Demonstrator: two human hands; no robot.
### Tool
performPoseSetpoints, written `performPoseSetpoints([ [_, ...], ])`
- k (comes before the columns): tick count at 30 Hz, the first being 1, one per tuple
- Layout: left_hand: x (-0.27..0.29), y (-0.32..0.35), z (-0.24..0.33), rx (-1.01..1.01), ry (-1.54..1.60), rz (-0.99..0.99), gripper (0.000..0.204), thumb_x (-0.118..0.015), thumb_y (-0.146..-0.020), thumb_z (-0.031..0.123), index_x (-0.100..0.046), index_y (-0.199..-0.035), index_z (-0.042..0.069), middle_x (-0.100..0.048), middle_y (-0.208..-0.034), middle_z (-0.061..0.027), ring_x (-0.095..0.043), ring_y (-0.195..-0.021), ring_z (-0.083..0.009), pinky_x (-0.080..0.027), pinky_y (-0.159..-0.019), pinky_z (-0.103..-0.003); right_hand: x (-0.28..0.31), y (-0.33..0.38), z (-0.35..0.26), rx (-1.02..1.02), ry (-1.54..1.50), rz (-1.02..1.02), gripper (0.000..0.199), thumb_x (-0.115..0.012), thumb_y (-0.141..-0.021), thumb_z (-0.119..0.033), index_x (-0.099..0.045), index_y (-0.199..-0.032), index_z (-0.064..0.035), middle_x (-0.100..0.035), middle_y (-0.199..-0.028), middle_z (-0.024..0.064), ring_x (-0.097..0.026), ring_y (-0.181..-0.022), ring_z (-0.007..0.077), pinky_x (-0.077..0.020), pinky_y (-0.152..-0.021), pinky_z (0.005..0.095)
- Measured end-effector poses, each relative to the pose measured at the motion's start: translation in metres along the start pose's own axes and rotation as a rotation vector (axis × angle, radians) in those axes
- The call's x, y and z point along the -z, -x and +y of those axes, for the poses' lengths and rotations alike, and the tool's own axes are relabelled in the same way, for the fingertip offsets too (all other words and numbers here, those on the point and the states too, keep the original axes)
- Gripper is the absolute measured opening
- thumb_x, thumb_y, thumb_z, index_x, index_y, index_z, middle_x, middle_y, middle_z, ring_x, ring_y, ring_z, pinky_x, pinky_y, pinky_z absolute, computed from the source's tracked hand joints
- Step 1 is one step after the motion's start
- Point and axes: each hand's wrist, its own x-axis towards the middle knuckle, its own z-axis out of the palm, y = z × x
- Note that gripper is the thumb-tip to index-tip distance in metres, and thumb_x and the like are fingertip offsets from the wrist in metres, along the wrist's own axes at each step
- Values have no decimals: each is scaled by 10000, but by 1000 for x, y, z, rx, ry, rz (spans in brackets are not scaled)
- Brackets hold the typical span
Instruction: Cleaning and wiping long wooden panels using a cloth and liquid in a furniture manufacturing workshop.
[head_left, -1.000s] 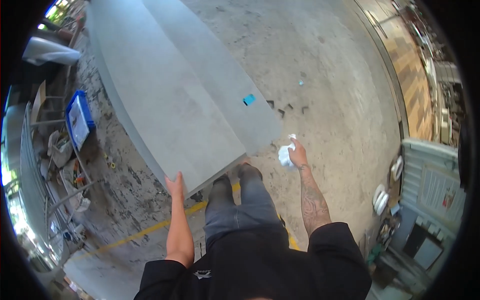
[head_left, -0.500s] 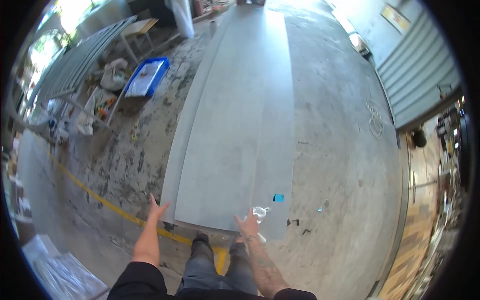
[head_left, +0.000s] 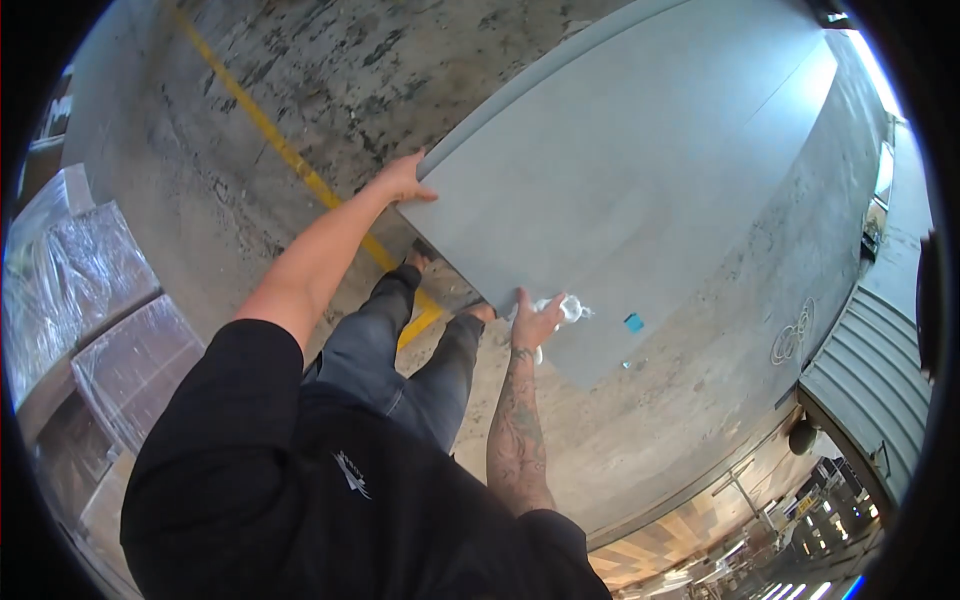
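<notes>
A long, flat grey panel (head_left: 590, 170) lies on top of another grey panel (head_left: 590, 355), which shows along its right side. My left hand (head_left: 405, 180) grips the upper panel at its near left corner, with the thumb on the top face and the fingers around the side edge. Crumpled clear-white plastic (head_left: 571, 308) pokes out on both sides of my closed right hand (head_left: 537, 324), which is at the near edge of the panels. How far those fingers reach around the panel edge is hidden. A small blue sticker (head_left: 634, 322) is to the right of the plastic.
Stacked boxes in clear wrap (head_left: 95, 270) stand at my left. A yellow line (head_left: 265, 120) crosses the stained concrete floor beyond my feet. Coiled cord (head_left: 793, 335) lies on the floor at right, near a corrugated metal shutter (head_left: 865, 400).
The view has turned and tilted down toward my body. My left hand, spread beside the panels before, has closed on the upper panel's corner. My right hand stays by the plastic.
</notes>
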Motion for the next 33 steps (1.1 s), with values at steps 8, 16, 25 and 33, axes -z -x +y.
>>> performPoseSetpoints([
  [8,13,-2,-23,-78,647,-371,817,-822,-729,-24,-476,-1465,53,-643,-1319,-107,-599,-1170,-184,-482,-1010,-354,-19,24,-10,-22,15,24,1015,-850,-753,-426,-357,-1496,60,-482,-1345,303,-486,-1252,446,-408,-1062,470],
  [16,4,78,-56,-266,236,-173,936,-784,-797,76,-280,-1585,124,-453,-1543,-141,-499,-1366,-272,-438,-1093,-370,18,32,14,168,97,-173,1066,-902,-697,-317,-323,-1534,1,-454,-1392,256,-445,-1318,412,-404,-1081,465],
  [25,-10,90,-67,-290,21,332,307,-741,-817,186,-698,-1102,81,-725,-945,-139,-701,-849,-331,-570,-716,-422,5,54,5,222,295,-159,943,-855,-761,-273,-348,-1506,2,-484,-1304,246,-491,-1230,439,-466,-1002,481],
  [33,-20,91,-74,-310,117,419,199,-692,-845,168,-699,-1041,138,-724,-858,-118,-707,-806,-322,-564,-680,-425,-3,53,4,187,270,-146,856,-853,-760,-239,-433,-1447,51,-534,-1249,247,-525,-1201,426,-462,-979,468],
])
